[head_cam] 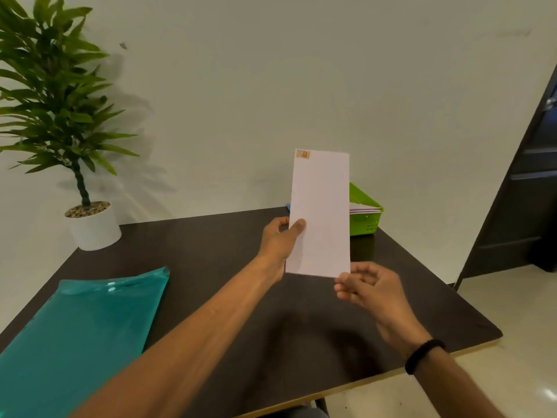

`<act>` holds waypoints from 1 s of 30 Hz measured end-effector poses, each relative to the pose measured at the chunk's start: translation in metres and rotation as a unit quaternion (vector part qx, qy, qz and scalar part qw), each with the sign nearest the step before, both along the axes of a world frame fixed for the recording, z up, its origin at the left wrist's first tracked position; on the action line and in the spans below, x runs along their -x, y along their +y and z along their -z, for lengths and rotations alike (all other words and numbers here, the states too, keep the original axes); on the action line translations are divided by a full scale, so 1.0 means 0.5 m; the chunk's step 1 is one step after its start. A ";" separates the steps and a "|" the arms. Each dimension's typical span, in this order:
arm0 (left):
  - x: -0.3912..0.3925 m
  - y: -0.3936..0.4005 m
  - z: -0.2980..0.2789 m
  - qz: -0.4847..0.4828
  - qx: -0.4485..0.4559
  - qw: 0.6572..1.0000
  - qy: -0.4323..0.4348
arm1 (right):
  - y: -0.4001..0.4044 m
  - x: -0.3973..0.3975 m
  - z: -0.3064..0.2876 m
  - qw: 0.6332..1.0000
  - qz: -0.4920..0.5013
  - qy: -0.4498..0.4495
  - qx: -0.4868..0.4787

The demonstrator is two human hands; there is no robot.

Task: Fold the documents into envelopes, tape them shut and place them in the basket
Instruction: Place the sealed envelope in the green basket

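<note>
Item 1, far left: potted green leafy plant in a white round pot [92, 227], standing on the back left corner of the dark brown counter [211, 267]. Not part of the job.

Item 2: teal translucent plastic folder [81, 336], lying flat on the counter's near left. I cannot tell whether documents remain inside.

Item 3: my left hand [278, 239], thumb on the front face and fingers behind, pinching the left edge of the long white paper envelope [319, 212].

Item 4: the envelope itself, held upright in the air above the counter's middle. Long axis vertical, plain face towards me, a small stamp at the top left corner. The flap side is turned away, so I cannot say whether it is taped.

Item 5: my right hand [364, 286], fingertips loosely curled, pinching the envelope's bottom right corner.

Item 6: green perforated plastic basket [366, 218], at the counter's back right, partly behind the envelope, already holding several white envelopes.

Progress, as I judge it: several pieces filed; this one probably filled and headed for the basket.
</note>
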State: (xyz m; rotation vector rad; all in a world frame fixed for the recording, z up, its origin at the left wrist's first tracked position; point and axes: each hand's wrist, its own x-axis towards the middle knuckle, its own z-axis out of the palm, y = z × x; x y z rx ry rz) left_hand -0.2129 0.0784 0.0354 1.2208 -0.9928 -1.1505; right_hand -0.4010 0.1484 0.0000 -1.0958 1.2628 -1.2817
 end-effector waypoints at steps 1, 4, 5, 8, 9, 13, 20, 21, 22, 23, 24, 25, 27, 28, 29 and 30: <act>0.014 -0.014 -0.008 0.013 0.008 1.000 0.001 | -0.021 0.017 -0.012 1.000 0.015 -0.004 0.004; 0.053 -0.057 -0.029 0.065 0.018 0.997 -0.039 | -0.092 0.067 -0.055 0.999 0.049 -0.023 0.006; 0.064 -0.071 -0.031 0.084 0.017 0.995 -0.057 | -0.118 0.081 -0.068 0.998 0.053 -0.033 0.003; 0.090 -0.114 -0.022 0.132 0.008 0.987 -0.095 | -0.201 0.114 -0.095 0.996 0.055 -0.065 -0.020; 0.097 -0.127 -0.015 0.140 0.007 0.985 -0.103 | -0.227 0.122 -0.100 0.995 0.058 -0.070 -0.031; 0.105 -0.170 0.029 0.143 0.029 0.978 -0.147 | -0.320 0.147 -0.100 0.990 0.077 -0.095 -0.066; 0.037 -0.182 0.114 0.025 0.134 0.930 -0.342 | -0.423 0.155 -0.087 0.981 0.138 -0.117 -0.068; 0.023 -0.181 0.131 0.018 0.128 0.925 -0.358 | -0.433 0.153 -0.085 0.980 0.151 -0.115 -0.062; 0.008 -0.179 0.148 0.018 0.121 0.918 -0.377 | -0.440 0.149 -0.083 0.979 0.163 -0.114 -0.051; -0.008 -0.177 0.165 0.022 0.112 0.910 -0.398 | -0.444 0.143 -0.083 0.977 0.174 -0.112 -0.039; -0.022 -0.172 0.179 0.026 0.108 0.902 -0.417 | -0.448 0.137 -0.079 0.976 0.187 -0.110 -0.026; -0.035 -0.166 0.192 0.025 0.109 0.895 -0.432 | -0.450 0.130 -0.075 0.975 0.197 -0.098 -0.015; -0.054 -0.155 0.210 0.009 0.140 0.876 -0.461 | -0.447 0.115 -0.052 0.977 0.213 -0.025 0.016; -0.058 -0.152 0.216 0.001 0.157 0.862 -0.481 | -0.442 0.105 -0.037 0.970 0.235 0.048 0.041; -0.058 -0.152 0.221 -0.002 0.169 0.844 -0.509 | -0.429 0.092 -0.022 0.955 0.259 0.128 0.071; -0.055 -0.152 0.224 0.000 0.173 0.823 -0.541 | -0.413 0.074 -0.007 0.936 0.273 0.196 0.103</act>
